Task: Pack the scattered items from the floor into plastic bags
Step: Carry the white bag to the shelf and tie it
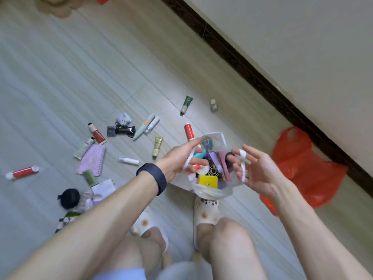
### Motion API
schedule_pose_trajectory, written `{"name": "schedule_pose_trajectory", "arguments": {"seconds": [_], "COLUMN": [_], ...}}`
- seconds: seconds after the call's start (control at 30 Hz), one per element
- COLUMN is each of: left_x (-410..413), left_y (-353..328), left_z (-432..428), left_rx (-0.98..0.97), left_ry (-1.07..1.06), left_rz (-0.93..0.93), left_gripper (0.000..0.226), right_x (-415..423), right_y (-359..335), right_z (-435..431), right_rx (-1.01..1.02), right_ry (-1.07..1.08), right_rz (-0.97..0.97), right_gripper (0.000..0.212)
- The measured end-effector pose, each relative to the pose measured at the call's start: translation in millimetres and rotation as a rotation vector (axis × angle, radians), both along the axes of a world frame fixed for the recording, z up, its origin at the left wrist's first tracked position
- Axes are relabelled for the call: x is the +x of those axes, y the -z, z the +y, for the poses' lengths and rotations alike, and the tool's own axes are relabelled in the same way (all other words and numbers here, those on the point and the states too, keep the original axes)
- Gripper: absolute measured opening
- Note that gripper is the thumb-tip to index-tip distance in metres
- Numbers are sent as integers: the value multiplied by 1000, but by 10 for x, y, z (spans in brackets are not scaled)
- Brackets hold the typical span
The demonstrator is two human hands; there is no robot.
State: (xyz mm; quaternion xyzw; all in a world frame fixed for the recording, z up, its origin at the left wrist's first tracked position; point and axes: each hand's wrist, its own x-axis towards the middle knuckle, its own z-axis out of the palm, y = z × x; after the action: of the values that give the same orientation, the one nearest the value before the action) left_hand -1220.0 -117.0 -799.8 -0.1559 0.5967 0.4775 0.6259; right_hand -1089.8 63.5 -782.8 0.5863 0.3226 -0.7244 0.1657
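Clear bag [214, 191]: it hangs open between the two hands, just above the floor [60, 77] and in front of the feet.
Left hand [177, 160]: its fingers [198, 162] are curled through one white handle and grip it.
Right hand [260, 172]: the other white handle is looped over its fingers [252, 153], which are spread and loose, not squeezed.
In the clear bag: lots of small things packed close together. I can see a yellow box [207, 181], some purple and pink things and a blue-green thing. There are too many to count.
Red bag [302, 164]: one, lying crumpled on the floor to the right, near the wall [302, 37]. I cannot tell what is in it.
Red tubes: three on the floor. One [188, 131] is just beside the clear bag, one [96, 133] is farther left, and one [22, 172] is far off to the left.
Green tubes: four on the floor, well apart. One [157, 146] is near the left hand.
White bottle [129, 160]: one small one, lying on its side.
Pink notebook [92, 158]: one, flat on the floor.
White pens [145, 126]: two, side by side.
Slippers [205, 211]: two, on the feet.
Black band [155, 176]: one, on the left wrist.
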Motion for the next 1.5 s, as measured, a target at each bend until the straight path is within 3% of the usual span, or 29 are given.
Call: {"name": "schedule_pose_trajectory", "arguments": {"seconds": [0.13, 0.33, 0.53, 0.7, 0.8, 0.93, 1.0, 1.27, 1.4, 1.5], "left_x": [231, 130, 155, 497, 683, 789, 841, 856, 830, 772], "left_y": [-498, -2281, -4098, -5032, -5328, -5615, -5740, -6353, -6661, -6833], "left_z": [-273, -552, -1465, -2299, -2837, -3623, -4049, -5962, -6836, -7451], "left_rx": [-131, -120, -67, 9, 9, 1, -7, 78, 40, 3], "left_ry": [-207, -417, -574, -851, -1008, -1180, -1239, -1307, -1335, -1381], "left_rz": [66, 15, 28, 101, 111, 164, 196, 364, 436, 474], "left_gripper": [39, 47, 52, 53, 58, 59, 60, 60, 64, 67], "right_x": [139, -79, -449, -828, -1076, -1418, -1552, -1898, -2013, -2173], "right_y": [-646, -2322, -4110, -5137, -5506, -5798, -5894, -6180, -6394, -6548], "right_z": [-110, -318, -748, -1482, -2028, -2929, -3394, -5180, -6099, -6797], "right_rx": [70, -12, -113, -155, -133, -116, -117, -163, -243, -306], "right_ry": [-104, -179, -336, -604, -781, -937, -954, -986, -1058, -1109], "right_rz": [-109, 0, 152, 300, 383, 449, 473, 584, 627, 658], "right_gripper": [26, 18, 52, 51, 51, 30, 36, 56, 41, 43]}}
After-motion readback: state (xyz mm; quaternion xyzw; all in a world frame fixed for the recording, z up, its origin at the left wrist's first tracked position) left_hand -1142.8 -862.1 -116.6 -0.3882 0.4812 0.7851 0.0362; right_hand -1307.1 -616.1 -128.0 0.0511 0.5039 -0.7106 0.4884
